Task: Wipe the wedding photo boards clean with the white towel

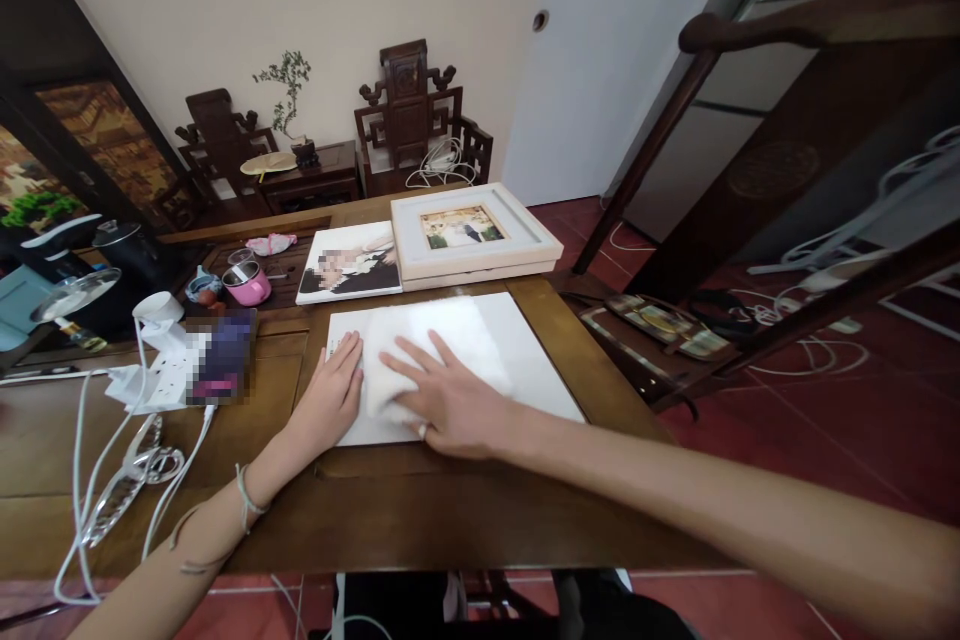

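A white flat board [525, 365] lies on the wooden table [420, 510] in front of me. My left hand [330, 398] rests flat on the board's left edge, fingers stretched out. My right hand [442, 398] presses flat on a white cloth [420, 340] spread over the board, fingers apart, a ring on one finger. Behind the board stands a white framed photo [472, 232], and a frameless photo print [349, 265] lies to its left.
On the left of the table sit a white power strip [154, 375] with trailing cables, a pink pot [247, 282], and a blurred dark object [221, 355]. Dark carved chairs [412, 115] stand at the wall. A wooden rack [787, 220] rises on the right over red floor tiles.
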### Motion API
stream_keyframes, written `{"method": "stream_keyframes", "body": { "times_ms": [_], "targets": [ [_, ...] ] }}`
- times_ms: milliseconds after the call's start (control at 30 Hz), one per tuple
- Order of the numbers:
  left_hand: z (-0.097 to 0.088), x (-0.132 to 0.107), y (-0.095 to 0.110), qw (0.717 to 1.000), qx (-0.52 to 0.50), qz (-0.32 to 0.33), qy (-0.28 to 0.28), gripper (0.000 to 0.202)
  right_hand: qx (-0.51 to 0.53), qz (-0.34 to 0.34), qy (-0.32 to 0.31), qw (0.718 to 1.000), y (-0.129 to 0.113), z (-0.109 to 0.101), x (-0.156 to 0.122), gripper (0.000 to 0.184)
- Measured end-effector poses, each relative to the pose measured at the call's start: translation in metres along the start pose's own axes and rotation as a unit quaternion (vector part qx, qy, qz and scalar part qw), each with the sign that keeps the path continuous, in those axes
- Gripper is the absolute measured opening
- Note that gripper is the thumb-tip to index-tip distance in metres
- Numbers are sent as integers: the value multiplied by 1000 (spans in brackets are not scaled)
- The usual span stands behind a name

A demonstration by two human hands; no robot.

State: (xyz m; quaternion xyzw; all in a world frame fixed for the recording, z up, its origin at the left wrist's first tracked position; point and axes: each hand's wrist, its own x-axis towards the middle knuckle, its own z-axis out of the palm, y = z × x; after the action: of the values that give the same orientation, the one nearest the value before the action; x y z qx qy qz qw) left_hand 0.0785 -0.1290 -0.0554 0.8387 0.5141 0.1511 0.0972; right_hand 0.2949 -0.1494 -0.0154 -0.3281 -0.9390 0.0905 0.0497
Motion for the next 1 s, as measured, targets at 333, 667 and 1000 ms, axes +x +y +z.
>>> {"method": "stream_keyframes", "body": {
  "times_ms": [333,667,1000],
  "targets": [
    [-1,0,0,1000,-14,-5,-10,50,-61,8,4,998,-10,7,14,39],
    [0,-1,-2,1000,0,2,-11,49,44,14,-25,999,-31,-1,-29,35],
    [-8,4,0,971,-192,-57,132,49,-26,32,60,997,-8,13,36,35]
  ]
}}
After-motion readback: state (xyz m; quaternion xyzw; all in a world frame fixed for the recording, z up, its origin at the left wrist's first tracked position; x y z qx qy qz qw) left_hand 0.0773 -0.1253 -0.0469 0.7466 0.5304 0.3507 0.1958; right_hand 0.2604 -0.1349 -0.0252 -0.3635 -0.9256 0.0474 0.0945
